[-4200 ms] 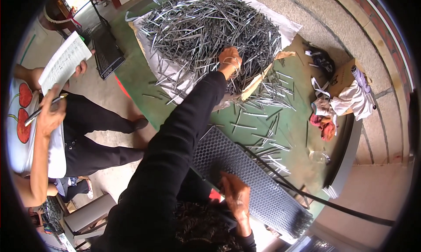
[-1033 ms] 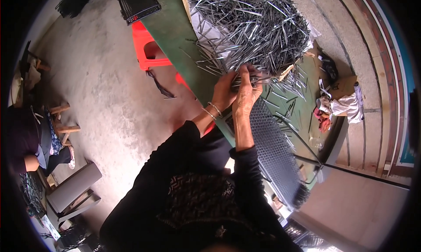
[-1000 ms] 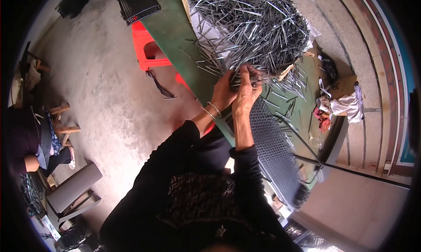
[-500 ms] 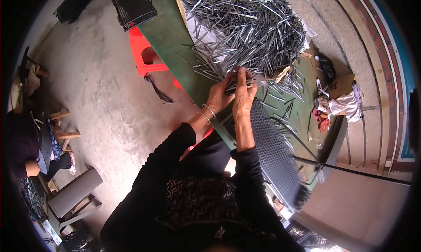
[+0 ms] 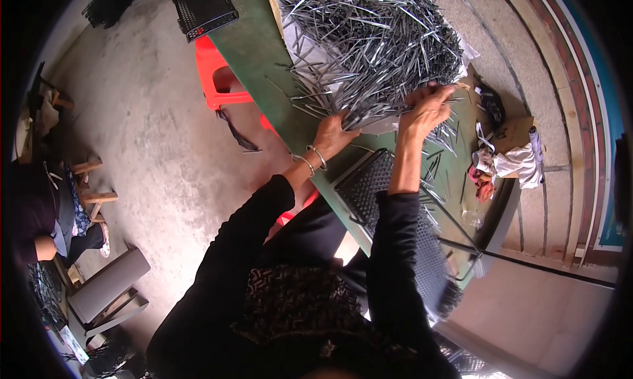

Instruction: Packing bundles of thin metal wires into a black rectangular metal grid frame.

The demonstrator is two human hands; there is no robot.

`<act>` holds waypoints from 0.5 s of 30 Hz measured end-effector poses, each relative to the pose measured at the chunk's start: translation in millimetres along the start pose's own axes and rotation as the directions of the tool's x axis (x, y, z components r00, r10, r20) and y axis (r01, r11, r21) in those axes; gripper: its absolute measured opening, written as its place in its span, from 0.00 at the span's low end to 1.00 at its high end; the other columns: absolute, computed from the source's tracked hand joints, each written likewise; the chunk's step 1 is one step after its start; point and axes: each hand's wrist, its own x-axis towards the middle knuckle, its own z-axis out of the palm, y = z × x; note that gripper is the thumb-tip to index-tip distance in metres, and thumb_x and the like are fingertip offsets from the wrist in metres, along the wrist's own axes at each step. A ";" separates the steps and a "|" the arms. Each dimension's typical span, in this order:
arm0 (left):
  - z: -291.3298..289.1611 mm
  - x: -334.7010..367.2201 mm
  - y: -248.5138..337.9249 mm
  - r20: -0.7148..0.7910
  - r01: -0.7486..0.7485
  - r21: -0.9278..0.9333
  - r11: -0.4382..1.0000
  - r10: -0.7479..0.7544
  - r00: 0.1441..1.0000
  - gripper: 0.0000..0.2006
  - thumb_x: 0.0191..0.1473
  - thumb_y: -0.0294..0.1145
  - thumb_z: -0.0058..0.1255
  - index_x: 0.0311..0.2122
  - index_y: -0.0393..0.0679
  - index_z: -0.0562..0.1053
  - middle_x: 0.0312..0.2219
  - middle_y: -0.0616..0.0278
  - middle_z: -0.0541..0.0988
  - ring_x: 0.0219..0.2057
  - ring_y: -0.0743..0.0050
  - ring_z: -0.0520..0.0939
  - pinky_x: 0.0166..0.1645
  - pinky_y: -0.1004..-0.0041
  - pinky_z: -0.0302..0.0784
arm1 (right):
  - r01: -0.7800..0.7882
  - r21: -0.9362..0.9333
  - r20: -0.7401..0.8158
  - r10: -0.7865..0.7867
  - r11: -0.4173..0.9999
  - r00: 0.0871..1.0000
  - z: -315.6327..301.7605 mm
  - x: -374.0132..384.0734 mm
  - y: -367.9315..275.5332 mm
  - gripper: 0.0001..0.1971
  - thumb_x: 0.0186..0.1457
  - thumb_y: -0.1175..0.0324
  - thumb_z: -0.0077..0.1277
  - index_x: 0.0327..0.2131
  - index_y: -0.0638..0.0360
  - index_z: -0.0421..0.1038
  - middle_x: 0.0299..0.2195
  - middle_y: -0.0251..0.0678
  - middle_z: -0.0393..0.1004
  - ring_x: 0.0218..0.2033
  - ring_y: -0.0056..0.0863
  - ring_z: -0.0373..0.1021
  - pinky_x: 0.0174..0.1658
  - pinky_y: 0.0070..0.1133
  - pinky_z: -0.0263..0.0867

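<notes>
Black honeycomb panel (image 5: pixel 425 254) sits at the near edge of the green table (image 5: pixel 254 59), full of little round holes, with a bristly dark tuft at its lower end; it passes behind the right sleeve (image 5: pixel 395 240) from the camera's angle; the bunch of strips (image 5: pixel 357 115) is dark grey, thin and straight, with some shine, over the table just beyond that panel; the left hand (image 5: pixel 335 135) has thumb and fingers closed around the bunch, strips poking out past the fingertips; the right hand (image 5: pixel 425 112) is over the table too, near the loose strips (image 5: pixel 442 136), fingers curled, but I can't tell if they're pinching anything; counting up, that's one panel, one bunch (can't count the strips in it), and two silver bangles (image 5: pixel 308 160) on the left wrist; farther across the table there's one huge heap of strips (image 5: pixel 376 43), way too many to count, on a white sheet (image 5: pixel 308 55); one cardboard box (image 5: pixel 513 134) with white cloth (image 5: pixel 521 160) is over at the table's right side; one black mesh tray (image 5: pixel 206 13) is on its far left corner, and one red stool (image 5: pixel 214 82) is beside its left edge; one other person (image 5: pixel 46 214) is well off to the table's left.
</notes>
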 end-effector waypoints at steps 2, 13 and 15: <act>-6.9 10.2 18.2 0.068 0.151 -0.085 0.985 -0.145 0.987 0.15 0.44 0.35 0.63 0.35 0.36 0.77 0.26 0.58 0.81 0.27 0.69 0.82 0.36 0.71 0.75 | 0.009 -0.006 -0.032 -0.009 1.000 0.999 -6.4 13.6 -6.4 0.24 0.61 0.44 0.43 0.28 0.58 0.64 0.13 0.24 0.55 0.11 0.15 0.52 0.13 0.17 0.47; -6.6 26.4 28.4 0.286 0.427 -0.789 0.441 -0.351 0.891 0.18 0.49 0.28 0.61 0.45 0.35 0.74 0.36 0.65 0.80 0.36 0.80 0.78 0.46 0.77 0.73 | -0.140 -0.227 0.067 0.158 0.964 0.985 -4.0 -29.4 97.2 0.24 0.60 0.46 0.47 0.26 0.61 0.69 0.20 0.26 0.67 0.22 0.16 0.60 0.26 0.18 0.57; -4.8 21.9 30.2 0.224 0.334 -0.764 0.552 -0.258 0.940 0.17 0.51 0.28 0.59 0.46 0.37 0.74 0.38 0.65 0.79 0.39 0.80 0.77 0.46 0.77 0.72 | -0.170 -0.249 0.107 0.202 0.953 0.974 -8.7 -32.7 96.5 0.23 0.62 0.49 0.44 0.29 0.63 0.70 0.23 0.27 0.68 0.24 0.17 0.60 0.29 0.19 0.57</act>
